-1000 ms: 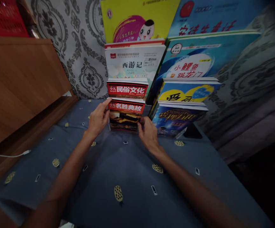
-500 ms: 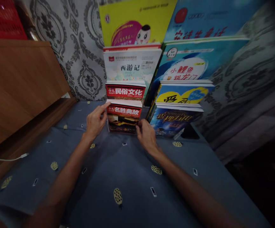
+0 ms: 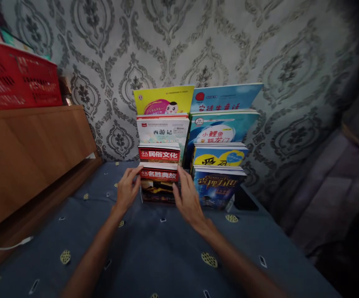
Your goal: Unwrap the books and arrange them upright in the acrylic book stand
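Two rows of books lean upright against the patterned wall on a blue bedsheet (image 3: pixel 154 252). The front book of the left row has a red title band (image 3: pixel 159 184). My left hand (image 3: pixel 127 191) grips its left edge, fingers curled at the top corner. My right hand (image 3: pixel 188 198) holds its right edge, fingers along the side. Behind it stand another red-banded book (image 3: pixel 160 154), a white one (image 3: pixel 162 130) and a yellow one (image 3: pixel 163 100). The right row starts with a dark blue book (image 3: pixel 217 186), then a yellow-and-blue one (image 3: pixel 219 156).
A wooden cabinet (image 3: pixel 27 153) stands at the left with a red plastic basket (image 3: pixel 14 78) on top. A white cable (image 3: pixel 8 246) runs along its base. A dark flat object (image 3: pixel 244 203) lies right of the books. Dark furniture fills the right side.
The view has tilted up and drawn back, showing more wall and the red basket. Both hands stay on the front red-banded book; the right hand's fingers have risen along its right edge.
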A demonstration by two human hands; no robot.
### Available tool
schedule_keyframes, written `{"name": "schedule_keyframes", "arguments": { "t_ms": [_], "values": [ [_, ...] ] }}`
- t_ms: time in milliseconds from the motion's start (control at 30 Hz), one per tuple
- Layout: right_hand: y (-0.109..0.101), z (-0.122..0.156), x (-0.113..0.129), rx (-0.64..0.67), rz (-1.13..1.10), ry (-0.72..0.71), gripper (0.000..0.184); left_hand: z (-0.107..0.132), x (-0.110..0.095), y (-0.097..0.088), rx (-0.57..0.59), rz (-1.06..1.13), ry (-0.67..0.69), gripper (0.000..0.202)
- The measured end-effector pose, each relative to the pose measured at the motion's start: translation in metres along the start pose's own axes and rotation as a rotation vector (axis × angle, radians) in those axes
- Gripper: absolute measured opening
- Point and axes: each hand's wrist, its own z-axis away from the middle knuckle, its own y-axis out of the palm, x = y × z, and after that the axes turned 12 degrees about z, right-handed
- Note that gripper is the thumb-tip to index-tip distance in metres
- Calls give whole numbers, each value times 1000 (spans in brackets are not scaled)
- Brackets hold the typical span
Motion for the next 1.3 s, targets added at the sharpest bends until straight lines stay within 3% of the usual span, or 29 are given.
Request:
{"name": "schedule_keyframes", "arguments": {
  "t_ms": [167,500,1300],
  "values": [
    [16,0,-4,-60,-43,98,58,3,7,9,-71,97,-115,57],
    [28,12,-6,-57,-169,249,50,5,-2,18,-56,-11,-97,44],
    [24,7,-12,-8,-79,182,53,8,4,24,-86,50,-117,46]
  ]
}}
